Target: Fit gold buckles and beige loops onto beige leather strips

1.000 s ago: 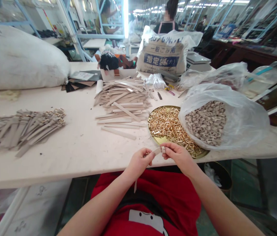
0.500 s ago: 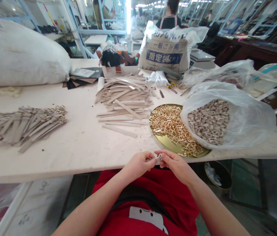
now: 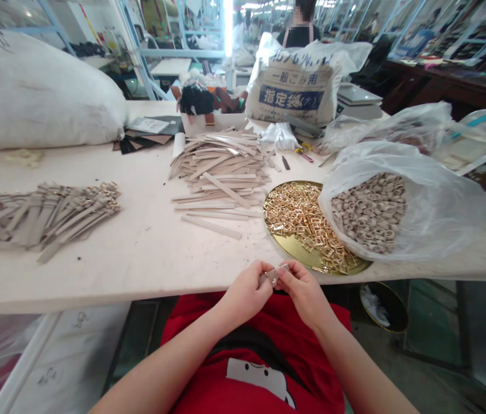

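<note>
Worktop [image 3: 96, 276] covered in pale straps [image 3: 221, 172] and gold buckles [image 3: 299, 224]

Plastic bag [image 3: 441, 218] of beige loops [image 3: 367, 213] leaning on a round brass tray [image 3: 288, 247] that holds the buckles; bundle of buckled straps [image 3: 45, 215] off to the left. Left hand [image 3: 245, 290] and right hand [image 3: 305, 293] close together just over the near edge of the worktop, both pinching a short pale strap [image 3: 272, 276] with a small metal piece, right in front of the tray.

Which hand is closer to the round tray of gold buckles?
Right. The right hand is just below the near edge of the round tray; the left hand is farther away, below and to the tray's left.
</note>
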`<state>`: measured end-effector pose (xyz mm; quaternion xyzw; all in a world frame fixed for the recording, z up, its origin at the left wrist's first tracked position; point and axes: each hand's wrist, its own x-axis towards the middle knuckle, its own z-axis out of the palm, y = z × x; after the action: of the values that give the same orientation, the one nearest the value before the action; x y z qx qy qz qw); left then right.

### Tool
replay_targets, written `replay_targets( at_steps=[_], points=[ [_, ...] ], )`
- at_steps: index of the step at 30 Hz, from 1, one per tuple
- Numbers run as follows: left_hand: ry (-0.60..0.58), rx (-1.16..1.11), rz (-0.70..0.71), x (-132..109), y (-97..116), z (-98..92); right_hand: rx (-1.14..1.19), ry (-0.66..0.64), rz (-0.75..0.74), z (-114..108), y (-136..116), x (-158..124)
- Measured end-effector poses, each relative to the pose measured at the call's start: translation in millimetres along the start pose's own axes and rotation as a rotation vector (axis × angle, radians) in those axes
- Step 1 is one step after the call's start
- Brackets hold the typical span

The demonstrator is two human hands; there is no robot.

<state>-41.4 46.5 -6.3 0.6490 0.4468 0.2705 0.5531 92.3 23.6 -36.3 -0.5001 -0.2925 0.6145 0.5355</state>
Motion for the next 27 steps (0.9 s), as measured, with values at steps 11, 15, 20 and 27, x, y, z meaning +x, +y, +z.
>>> replay_targets(
  at_steps=[11, 15, 20, 27],
  points=[
    [-0.043, -0.096, -0.050, -4, -6, -5.3, 0.118, -0.124, 0.155, 1, -8, -9],
    [-0.009, 0.116, -0.112, -4, -12, -8.8, 0.103, -0.267, 0.296, -1, -7, -10],
    [0.028, 0.280, -0.111, 0, -16, -12.6, 0.178, -0.280, 0.285, 0, -1, -11],
    [0.007, 0.235, -0.086, -2, -18, -9.0, 0.197, -0.215, 0.227, 1, 6, -11]
  ],
)
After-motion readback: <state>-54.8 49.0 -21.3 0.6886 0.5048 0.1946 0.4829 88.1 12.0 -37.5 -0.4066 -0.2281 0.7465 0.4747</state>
